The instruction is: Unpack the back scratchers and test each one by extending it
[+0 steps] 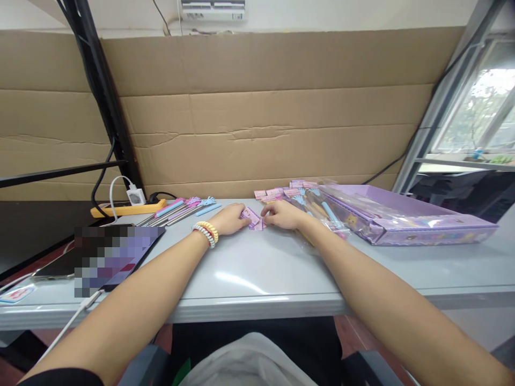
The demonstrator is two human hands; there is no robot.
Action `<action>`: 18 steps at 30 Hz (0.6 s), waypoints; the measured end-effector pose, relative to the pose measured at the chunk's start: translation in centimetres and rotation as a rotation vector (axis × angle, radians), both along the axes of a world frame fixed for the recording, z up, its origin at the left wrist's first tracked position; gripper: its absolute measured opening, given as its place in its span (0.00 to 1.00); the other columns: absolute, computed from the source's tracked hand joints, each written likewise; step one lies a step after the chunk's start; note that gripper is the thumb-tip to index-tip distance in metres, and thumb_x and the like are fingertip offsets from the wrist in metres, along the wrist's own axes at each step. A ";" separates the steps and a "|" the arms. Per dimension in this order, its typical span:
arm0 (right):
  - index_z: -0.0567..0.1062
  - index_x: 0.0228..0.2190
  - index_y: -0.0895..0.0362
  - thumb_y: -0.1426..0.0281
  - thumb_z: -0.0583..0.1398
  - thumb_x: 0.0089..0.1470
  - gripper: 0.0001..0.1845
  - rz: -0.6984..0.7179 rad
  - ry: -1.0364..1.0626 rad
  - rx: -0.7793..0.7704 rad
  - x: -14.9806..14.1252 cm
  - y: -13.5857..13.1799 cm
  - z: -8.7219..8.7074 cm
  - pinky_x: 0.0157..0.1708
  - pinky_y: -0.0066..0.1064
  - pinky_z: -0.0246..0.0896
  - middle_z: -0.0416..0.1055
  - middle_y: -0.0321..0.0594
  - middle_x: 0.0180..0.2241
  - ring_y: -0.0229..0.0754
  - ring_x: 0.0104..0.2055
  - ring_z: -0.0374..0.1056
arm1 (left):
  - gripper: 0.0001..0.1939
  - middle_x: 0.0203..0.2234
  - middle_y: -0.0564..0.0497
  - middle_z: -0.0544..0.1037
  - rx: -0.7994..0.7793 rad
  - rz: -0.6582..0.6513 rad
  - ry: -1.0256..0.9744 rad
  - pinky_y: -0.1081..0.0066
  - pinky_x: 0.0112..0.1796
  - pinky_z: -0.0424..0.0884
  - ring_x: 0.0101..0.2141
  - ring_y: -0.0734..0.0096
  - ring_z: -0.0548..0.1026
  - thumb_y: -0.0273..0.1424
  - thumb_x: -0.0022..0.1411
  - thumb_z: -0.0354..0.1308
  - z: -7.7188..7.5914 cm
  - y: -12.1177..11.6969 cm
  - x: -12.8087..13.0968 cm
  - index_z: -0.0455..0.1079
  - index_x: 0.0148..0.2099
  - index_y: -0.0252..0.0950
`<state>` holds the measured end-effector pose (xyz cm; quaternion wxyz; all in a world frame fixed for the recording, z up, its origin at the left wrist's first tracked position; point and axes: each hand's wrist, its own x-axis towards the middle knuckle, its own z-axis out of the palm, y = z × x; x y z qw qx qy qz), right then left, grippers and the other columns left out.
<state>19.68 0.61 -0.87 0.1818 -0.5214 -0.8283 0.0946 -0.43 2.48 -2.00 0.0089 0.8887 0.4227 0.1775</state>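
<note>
My left hand (pixel 230 219) rests on the table with its fingers closed on the left edge of a small pink-and-purple printed card (pixel 252 219). My right hand (pixel 282 214) is at the card's right side, thumb and fingers pinched on its edge. Just behind the left hand lie loose back scratchers (pixel 177 210) with metal rods, pink and blue grips and hand-shaped heads. Beside my right hand, partly hidden by it and the forearm, are more back scratchers in clear bags (pixel 330 212) with pink header cards (pixel 275 191).
A purple open box (pixel 430 236) with clear plastic over its side stands at the right. At the left are a dark phone or tablet (pixel 132 257), a white cable, and a yellow power strip (pixel 129 208) with a white charger (pixel 135 195). Cardboard (pixel 261 118) backs the grey table (pixel 257 268).
</note>
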 end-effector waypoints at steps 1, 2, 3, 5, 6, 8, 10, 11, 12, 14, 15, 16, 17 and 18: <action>0.76 0.32 0.57 0.69 0.56 0.44 0.12 0.002 0.002 -0.003 0.0 0.0 0.0 0.27 0.25 0.54 0.73 0.37 0.27 0.37 0.28 0.65 | 0.13 0.33 0.47 0.73 -0.001 -0.011 -0.010 0.69 0.32 0.62 0.33 0.65 0.70 0.41 0.59 0.46 0.1 -0.1 0.0 0.62 0.33 0.36; 0.76 0.32 0.57 0.69 0.56 0.44 0.12 0.005 0.005 -0.006 0.0 0.0 0.0 0.27 0.25 0.54 0.73 0.37 0.27 0.37 0.28 0.65 | 0.13 0.32 0.47 0.73 -0.006 -0.021 -0.019 0.69 0.32 0.62 0.32 0.66 0.70 0.40 0.60 0.44 0.1 -0.2 0.1 0.62 0.33 0.36; 0.76 0.32 0.57 0.69 0.56 0.45 0.12 0.008 0.009 -0.008 -0.1 0.0 0.0 0.27 0.25 0.55 0.73 0.37 0.28 0.37 0.28 0.65 | 0.13 0.31 0.48 0.73 -0.014 -0.031 -0.028 0.69 0.32 0.62 0.31 0.67 0.70 0.39 0.60 0.43 0.2 -0.4 0.1 0.62 0.32 0.36; 0.76 0.31 0.57 0.69 0.56 0.45 0.11 0.020 0.017 -0.007 -0.1 0.0 0.0 0.27 0.25 0.54 0.74 0.37 0.28 0.37 0.28 0.65 | 0.15 0.30 0.48 0.73 -0.035 -0.050 -0.045 0.70 0.31 0.62 0.30 0.67 0.70 0.39 0.62 0.41 0.4 -0.6 0.2 0.63 0.32 0.36; 0.76 0.31 0.57 0.69 0.56 0.45 0.11 0.026 0.022 -0.008 -0.2 -0.1 0.0 0.27 0.25 0.55 0.74 0.37 0.28 0.37 0.29 0.65 | 0.16 0.29 0.49 0.73 -0.043 -0.056 -0.050 0.70 0.31 0.62 0.30 0.68 0.69 0.39 0.62 0.40 0.5 -0.8 0.3 0.63 0.32 0.36; 0.76 0.31 0.58 0.69 0.56 0.45 0.11 0.036 0.027 -0.011 -0.2 -0.2 0.0 0.28 0.25 0.55 0.74 0.37 0.27 0.37 0.29 0.66 | 0.16 0.29 0.49 0.74 -0.046 -0.058 -0.050 0.70 0.31 0.62 0.30 0.68 0.70 0.39 0.62 0.41 0.6 -1.0 0.3 0.64 0.32 0.36; 0.76 0.31 0.58 0.68 0.57 0.45 0.11 0.035 0.033 -0.015 -0.3 -0.2 0.1 0.28 0.25 0.55 0.74 0.37 0.28 0.37 0.29 0.66 | 0.16 0.30 0.48 0.74 -0.038 -0.051 -0.043 0.70 0.31 0.62 0.30 0.67 0.70 0.39 0.62 0.42 0.7 -1.1 0.4 0.65 0.33 0.35; 0.76 0.31 0.58 0.68 0.57 0.45 0.11 0.033 0.034 -0.018 -0.3 -0.2 0.1 0.28 0.25 0.56 0.74 0.38 0.28 0.38 0.30 0.66 | 0.15 0.30 0.48 0.74 -0.034 -0.050 -0.039 0.70 0.31 0.62 0.30 0.67 0.70 0.39 0.61 0.42 0.7 -1.1 0.4 0.65 0.33 0.35; 0.76 0.32 0.58 0.68 0.57 0.45 0.11 0.031 0.038 -0.019 -0.3 -0.2 0.1 0.29 0.25 0.56 0.74 0.38 0.28 0.38 0.30 0.66 | 0.15 0.30 0.48 0.74 -0.030 -0.051 -0.036 0.70 0.31 0.62 0.30 0.68 0.70 0.39 0.61 0.43 0.7 -1.1 0.4 0.65 0.33 0.35; 0.76 0.32 0.57 0.68 0.57 0.46 0.11 0.034 0.054 -0.024 -0.3 -0.3 0.1 0.29 0.25 0.56 0.74 0.38 0.28 0.38 0.30 0.66 | 0.15 0.29 0.49 0.74 -0.018 -0.064 -0.040 0.70 0.31 0.62 0.29 0.68 0.69 0.39 0.61 0.43 0.7 -1.1 0.4 0.65 0.32 0.35; 0.76 0.32 0.57 0.67 0.57 0.46 0.11 0.040 0.066 -0.029 -0.3 -0.4 0.1 0.28 0.25 0.55 0.74 0.38 0.28 0.37 0.30 0.66 | 0.15 0.29 0.49 0.74 -0.014 -0.073 -0.047 0.70 0.30 0.62 0.29 0.68 0.69 0.39 0.61 0.43 0.7 -1.1 0.4 0.66 0.32 0.35; 0.76 0.32 0.58 0.65 0.57 0.47 0.12 0.050 0.080 -0.036 -0.3 -0.4 0.1 0.28 0.25 0.55 0.74 0.38 0.28 0.37 0.29 0.65 | 0.15 0.29 0.49 0.74 -0.012 -0.083 -0.055 0.70 0.30 0.62 0.29 0.68 0.69 0.38 0.61 0.43 0.7 -1.2 0.4 0.66 0.32 0.35; 0.76 0.32 0.58 0.63 0.57 0.47 0.13 0.065 0.094 -0.046 -0.3 -0.5 0.1 0.27 0.25 0.54 0.74 0.38 0.27 0.37 0.29 0.65 | 0.15 0.28 0.49 0.74 -0.013 -0.091 -0.064 0.71 0.30 0.62 0.29 0.68 0.69 0.38 0.61 0.43 0.7 -1.2 0.4 0.66 0.32 0.35; 0.76 0.32 0.58 0.61 0.57 0.48 0.15 0.084 0.106 -0.059 -0.3 -0.6 0.1 0.26 0.25 0.54 0.74 0.38 0.27 0.36 0.28 0.65 | 0.15 0.28 0.49 0.74 -0.017 -0.101 -0.074 0.71 0.30 0.62 0.28 0.69 0.69 0.38 0.61 0.43 0.8 -1.3 0.4 0.66 0.31 0.35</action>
